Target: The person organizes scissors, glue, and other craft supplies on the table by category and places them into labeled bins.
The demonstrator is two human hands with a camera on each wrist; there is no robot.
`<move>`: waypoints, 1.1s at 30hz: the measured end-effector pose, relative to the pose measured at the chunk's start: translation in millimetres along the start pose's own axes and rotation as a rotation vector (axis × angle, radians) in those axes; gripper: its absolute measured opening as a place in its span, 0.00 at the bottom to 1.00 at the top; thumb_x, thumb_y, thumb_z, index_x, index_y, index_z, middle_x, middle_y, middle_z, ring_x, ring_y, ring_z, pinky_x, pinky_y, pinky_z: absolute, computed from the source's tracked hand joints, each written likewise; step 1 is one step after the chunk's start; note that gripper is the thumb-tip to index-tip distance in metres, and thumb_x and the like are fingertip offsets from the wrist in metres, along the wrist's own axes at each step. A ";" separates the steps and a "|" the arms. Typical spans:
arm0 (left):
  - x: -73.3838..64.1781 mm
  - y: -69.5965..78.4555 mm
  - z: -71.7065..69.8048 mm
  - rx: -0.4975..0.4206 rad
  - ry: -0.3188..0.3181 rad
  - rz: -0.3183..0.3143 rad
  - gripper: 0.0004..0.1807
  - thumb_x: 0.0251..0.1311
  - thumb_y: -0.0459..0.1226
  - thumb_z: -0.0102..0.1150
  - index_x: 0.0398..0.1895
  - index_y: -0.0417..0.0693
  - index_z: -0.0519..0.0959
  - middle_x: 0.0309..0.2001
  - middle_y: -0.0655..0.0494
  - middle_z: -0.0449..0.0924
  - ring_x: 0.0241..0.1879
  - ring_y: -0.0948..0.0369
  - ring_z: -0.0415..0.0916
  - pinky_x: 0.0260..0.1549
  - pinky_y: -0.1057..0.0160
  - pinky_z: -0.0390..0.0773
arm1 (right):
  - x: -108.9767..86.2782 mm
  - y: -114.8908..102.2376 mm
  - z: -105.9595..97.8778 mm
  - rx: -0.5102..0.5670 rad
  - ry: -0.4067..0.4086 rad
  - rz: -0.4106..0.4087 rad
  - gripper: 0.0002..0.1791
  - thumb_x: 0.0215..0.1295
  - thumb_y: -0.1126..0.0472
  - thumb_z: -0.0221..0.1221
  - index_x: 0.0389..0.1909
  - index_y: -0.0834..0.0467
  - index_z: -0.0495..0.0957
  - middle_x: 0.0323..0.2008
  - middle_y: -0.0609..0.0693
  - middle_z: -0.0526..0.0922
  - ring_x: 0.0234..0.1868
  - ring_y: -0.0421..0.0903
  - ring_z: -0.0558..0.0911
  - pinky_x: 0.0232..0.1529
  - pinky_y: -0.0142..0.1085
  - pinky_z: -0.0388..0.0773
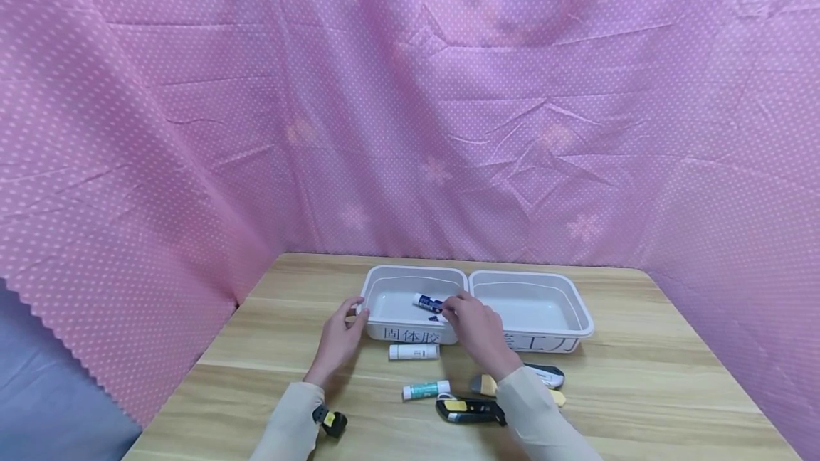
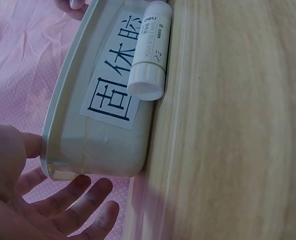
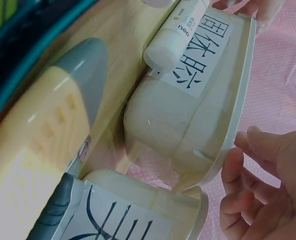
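Note:
A white plastic bin (image 1: 378, 329) with a printed paper label stands at the back of the table. My left hand (image 1: 341, 336) grips its left rim, with thumb and index finger at the edge and the other fingers spread below in the left wrist view. At the bin's right side, my right hand (image 1: 477, 326) pinches the rim between thumb and index finger (image 3: 232, 165). Inside the bin lies a dark blue glue stick (image 1: 428, 303), with another dark-marked item (image 1: 435, 318) partly hidden near the right hand. A white glue stick (image 2: 150, 50) lies just in front of the label.
A second labelled white bin (image 1: 579, 322) stands close on the right. In front are a green-and-white glue stick (image 1: 426, 390), a black-and-yellow utility knife (image 1: 470, 409), a white-and-dark knife (image 1: 546, 375) and a yellow-handled knife (image 1: 485, 385) partly under the right forearm. A pink curtain (image 1: 410, 126) hangs behind.

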State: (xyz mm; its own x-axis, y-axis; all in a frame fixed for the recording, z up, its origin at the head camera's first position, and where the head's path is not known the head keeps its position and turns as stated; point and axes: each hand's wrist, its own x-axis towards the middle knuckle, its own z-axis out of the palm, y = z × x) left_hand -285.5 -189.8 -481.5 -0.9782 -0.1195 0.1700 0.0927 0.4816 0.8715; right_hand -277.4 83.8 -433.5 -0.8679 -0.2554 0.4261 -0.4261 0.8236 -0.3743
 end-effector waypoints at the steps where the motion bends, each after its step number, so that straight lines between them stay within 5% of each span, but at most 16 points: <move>1: -0.2 0.0 0.3 0.000 0.000 -0.001 0.25 0.76 0.45 0.53 0.72 0.51 0.70 0.64 0.36 0.75 0.54 0.46 0.81 0.50 0.52 0.85 | -0.9 0.4 -0.3 0.001 0.002 -0.002 0.07 0.70 0.59 0.65 0.45 0.54 0.87 0.40 0.47 0.84 0.32 0.43 0.81 0.26 0.36 0.76; 12: -1.6 0.4 0.7 0.002 -0.010 0.001 0.26 0.76 0.46 0.53 0.73 0.50 0.69 0.64 0.36 0.74 0.55 0.45 0.81 0.51 0.51 0.84 | -15.2 1.0 -5.4 0.017 -0.016 0.009 0.21 0.72 0.50 0.62 0.61 0.53 0.79 0.46 0.51 0.81 0.31 0.42 0.78 0.30 0.37 0.78; 20: -0.9 0.0 -0.6 -0.003 -0.006 0.009 0.25 0.77 0.45 0.52 0.73 0.48 0.69 0.63 0.35 0.75 0.54 0.45 0.81 0.49 0.52 0.85 | -29.2 -4.7 -12.4 0.069 -0.061 -0.024 0.24 0.70 0.45 0.63 0.62 0.50 0.79 0.49 0.48 0.82 0.36 0.40 0.81 0.37 0.39 0.82; 27: 0.2 0.0 -0.8 -0.005 0.005 0.000 0.25 0.76 0.44 0.53 0.73 0.50 0.69 0.63 0.35 0.75 0.54 0.45 0.82 0.49 0.52 0.85 | -39.0 -4.6 -11.9 0.115 -0.126 -0.075 0.24 0.71 0.41 0.60 0.61 0.47 0.80 0.46 0.45 0.82 0.34 0.33 0.80 0.32 0.28 0.77; 33: 1.5 -0.9 0.3 0.000 0.006 0.006 0.25 0.76 0.45 0.54 0.72 0.50 0.70 0.63 0.35 0.76 0.53 0.46 0.82 0.49 0.52 0.85 | -47.2 -3.1 -10.2 0.090 -0.133 -0.110 0.23 0.70 0.40 0.60 0.59 0.47 0.81 0.48 0.44 0.83 0.33 0.34 0.76 0.33 0.30 0.74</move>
State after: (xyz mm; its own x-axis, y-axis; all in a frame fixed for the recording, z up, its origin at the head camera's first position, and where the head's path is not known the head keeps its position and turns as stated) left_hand -287.1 -190.2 -482.2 -0.9765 -0.1220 0.1777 0.0980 0.4827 0.8703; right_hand -232.5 98.5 -444.0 -0.8382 -0.4114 0.3581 -0.5366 0.7396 -0.4062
